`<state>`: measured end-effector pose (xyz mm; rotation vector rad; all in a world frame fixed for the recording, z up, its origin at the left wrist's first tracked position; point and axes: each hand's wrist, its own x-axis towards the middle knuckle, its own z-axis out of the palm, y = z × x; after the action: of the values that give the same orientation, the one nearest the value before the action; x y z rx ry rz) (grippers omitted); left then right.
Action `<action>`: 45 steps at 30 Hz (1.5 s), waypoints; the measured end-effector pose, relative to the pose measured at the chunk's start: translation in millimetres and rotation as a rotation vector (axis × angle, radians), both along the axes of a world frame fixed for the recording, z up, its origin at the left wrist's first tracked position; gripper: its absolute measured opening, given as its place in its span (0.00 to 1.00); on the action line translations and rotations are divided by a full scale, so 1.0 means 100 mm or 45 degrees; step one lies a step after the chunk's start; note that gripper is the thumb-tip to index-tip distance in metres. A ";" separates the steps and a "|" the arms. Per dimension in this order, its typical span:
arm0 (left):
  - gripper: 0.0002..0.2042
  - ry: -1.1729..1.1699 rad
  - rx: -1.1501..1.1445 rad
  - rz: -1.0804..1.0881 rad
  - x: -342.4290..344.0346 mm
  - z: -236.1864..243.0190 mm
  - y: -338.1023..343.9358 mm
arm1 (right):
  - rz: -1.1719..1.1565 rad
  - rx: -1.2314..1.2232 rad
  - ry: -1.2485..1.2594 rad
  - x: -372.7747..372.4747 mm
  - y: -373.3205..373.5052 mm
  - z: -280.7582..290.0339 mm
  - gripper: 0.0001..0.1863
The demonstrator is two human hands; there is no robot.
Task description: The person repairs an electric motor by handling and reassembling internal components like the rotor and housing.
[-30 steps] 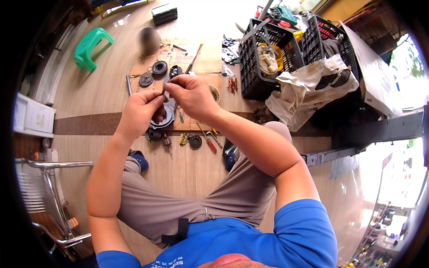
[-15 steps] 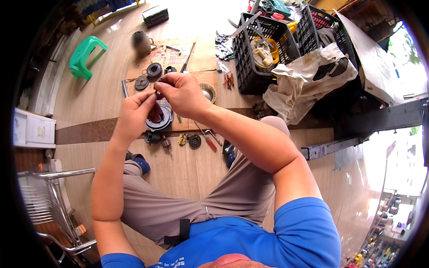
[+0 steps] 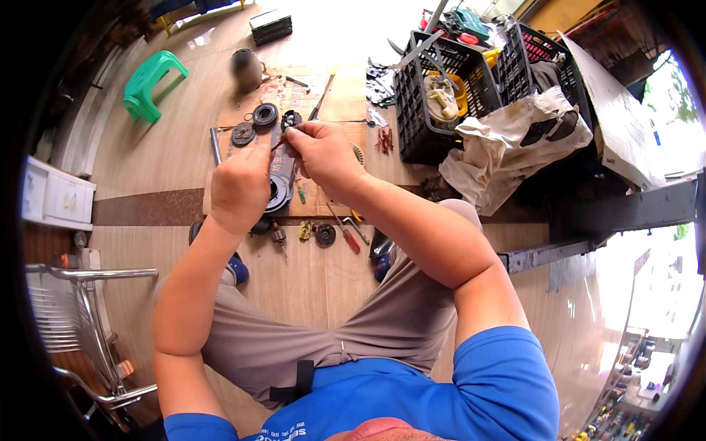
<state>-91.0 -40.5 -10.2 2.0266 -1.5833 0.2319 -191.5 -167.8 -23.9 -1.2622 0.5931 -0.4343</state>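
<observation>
My left hand (image 3: 243,185) is closed with its back toward me, so its fingertips are hidden. My right hand (image 3: 327,152) makes a pinch just right of it. A thin dark reddish piece (image 3: 279,145) shows in the gap between them, too small to name. Below the hands, partly covered by the left one, sits a grey machine housing (image 3: 276,192) with a round opening. Just beyond lie a black ring-shaped part (image 3: 265,114), a round dark disc (image 3: 243,134) and a small black part (image 3: 292,118). A ribbed metal ring (image 3: 359,153) peeks out behind my right wrist.
Flattened cardboard (image 3: 331,99) covers the floor ahead. Nearer lie a red-handled screwdriver (image 3: 351,241), a small armature (image 3: 279,239) and a black round part (image 3: 325,234). Black crates (image 3: 412,110) with a draped cloth (image 3: 485,151) stand right; a green stool (image 3: 140,95) stands left.
My left hand has turned over, its back now toward me, and moved slightly right and down. My right hand has shifted right. The whole view has shifted a little.
</observation>
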 end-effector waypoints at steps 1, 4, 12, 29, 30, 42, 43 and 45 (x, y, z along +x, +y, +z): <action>0.03 -0.197 0.053 0.037 0.01 -0.03 0.01 | 0.017 -0.002 -0.004 0.01 0.00 0.00 0.11; 0.05 -0.073 -0.053 -0.021 -0.01 -0.03 -0.02 | -0.021 0.035 -0.072 -0.01 -0.04 -0.03 0.11; 0.10 2.085 0.320 -0.281 0.20 0.15 0.12 | 0.282 -0.017 -0.226 -0.19 -0.04 0.14 0.08; 0.08 1.134 0.031 0.007 -0.01 0.08 0.07 | 0.138 -0.213 -0.057 -0.14 -0.02 0.17 0.09; 0.08 0.721 -0.100 -0.007 -0.03 0.06 0.04 | 0.099 -0.258 -0.035 -0.13 -0.04 0.17 0.09; 0.09 2.054 0.247 -0.327 0.09 0.19 0.15 | 0.314 -0.112 -0.278 -0.20 -0.03 0.23 0.08; 0.09 2.055 0.242 -0.325 0.07 0.20 0.13 | 0.319 -0.113 -0.277 -0.18 -0.03 0.21 0.08; 0.08 1.639 0.224 -0.127 0.03 0.23 0.10 | 0.187 -0.043 -0.185 -0.13 0.00 0.19 0.09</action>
<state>-87.7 -30.7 12.4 1.5541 -0.8299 -1.0677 -204.6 -167.6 -5.1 -1.2847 0.3691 -0.4105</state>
